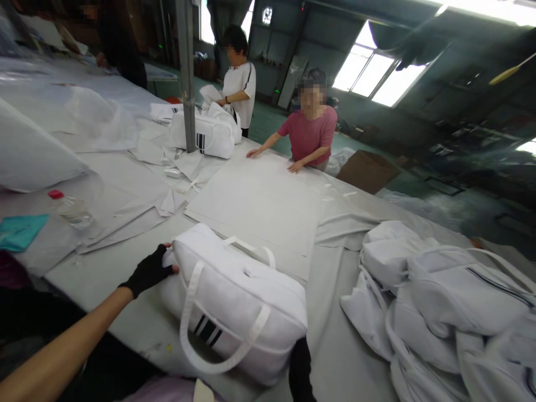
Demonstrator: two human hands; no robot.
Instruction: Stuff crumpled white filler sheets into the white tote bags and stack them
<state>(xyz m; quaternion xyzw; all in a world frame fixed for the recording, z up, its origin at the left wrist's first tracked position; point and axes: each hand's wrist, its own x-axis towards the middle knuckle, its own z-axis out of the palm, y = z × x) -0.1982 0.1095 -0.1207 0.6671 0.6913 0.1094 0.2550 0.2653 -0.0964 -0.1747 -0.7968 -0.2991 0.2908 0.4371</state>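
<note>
A white bag (243, 290) with two looped handles and black stripes on its near side rests on the table close in front of me. My left hand (151, 270), in a black fingerless glove, grips the bag's left end, its thumb and fingertips at the corner. At the bag's lower right end is my right hand (300, 357), also in black; the bag hides its fingers. Beyond the bag lie flat pale sheets (259, 206).
A heap of white bags (452, 301) fills the right side. Across the table (335, 312), a person in pink touches the sheets; another stands by more bags (213, 137) behind a metal post (188, 78). A bottle (71, 209) and teal packet (23, 231) lie left.
</note>
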